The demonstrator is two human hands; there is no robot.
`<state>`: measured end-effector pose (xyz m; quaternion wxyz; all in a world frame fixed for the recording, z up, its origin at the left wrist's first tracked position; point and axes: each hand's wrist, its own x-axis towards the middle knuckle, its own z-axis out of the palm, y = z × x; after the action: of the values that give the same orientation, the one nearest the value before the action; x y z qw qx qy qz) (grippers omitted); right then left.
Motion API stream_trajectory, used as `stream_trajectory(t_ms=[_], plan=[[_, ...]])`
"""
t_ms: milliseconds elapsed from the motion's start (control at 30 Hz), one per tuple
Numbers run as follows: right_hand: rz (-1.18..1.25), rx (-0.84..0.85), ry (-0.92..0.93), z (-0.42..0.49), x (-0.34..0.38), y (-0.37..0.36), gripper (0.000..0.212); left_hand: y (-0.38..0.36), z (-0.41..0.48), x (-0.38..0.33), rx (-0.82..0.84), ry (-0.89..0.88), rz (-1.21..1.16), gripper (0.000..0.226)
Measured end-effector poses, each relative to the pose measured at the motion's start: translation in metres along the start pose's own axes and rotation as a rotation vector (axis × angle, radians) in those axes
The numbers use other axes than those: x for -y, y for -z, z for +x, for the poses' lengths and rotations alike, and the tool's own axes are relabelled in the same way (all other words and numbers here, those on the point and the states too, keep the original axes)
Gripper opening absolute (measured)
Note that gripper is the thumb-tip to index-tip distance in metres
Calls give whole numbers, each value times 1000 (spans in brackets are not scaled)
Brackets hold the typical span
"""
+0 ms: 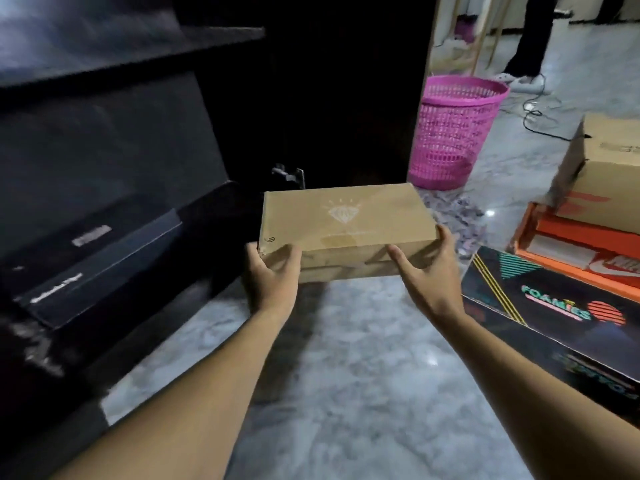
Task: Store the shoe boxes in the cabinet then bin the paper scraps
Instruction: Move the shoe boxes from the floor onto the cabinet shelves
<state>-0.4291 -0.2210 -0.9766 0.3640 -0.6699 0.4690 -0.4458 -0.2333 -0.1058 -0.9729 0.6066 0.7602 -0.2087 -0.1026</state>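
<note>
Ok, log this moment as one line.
phase: store boxes | held: brown shoe box | left hand: grips left corner | right hand: grips right end | cabinet: open, left

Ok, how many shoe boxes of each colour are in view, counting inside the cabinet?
Brown cardboard: 2, the held box and the stacked box.
Black: 2, the shelved box in the cabinet and the Foamies box.
Orange: 1, the Nike box.
Total: 5 shoe boxes.
</note>
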Motion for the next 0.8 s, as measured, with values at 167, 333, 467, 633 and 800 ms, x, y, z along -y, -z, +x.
stream_trajectory(t_ms=[167,333,467,633,800], plan=[[67,213,123,22,60,-83,96,73,40,-9,-301,-79,-26,40],[163,437,207,43,118,-166,100,126,79,-10,-627,-21,-55,68],[246,559,245,48,141,-224,104,155,104,1,-826,20,11,81],[323,650,164,42,143,-286,114,180,137,16,-933,114,95,76],[376,721,132,38,126,-340,109,194,164,39,-993,160,118,69]])
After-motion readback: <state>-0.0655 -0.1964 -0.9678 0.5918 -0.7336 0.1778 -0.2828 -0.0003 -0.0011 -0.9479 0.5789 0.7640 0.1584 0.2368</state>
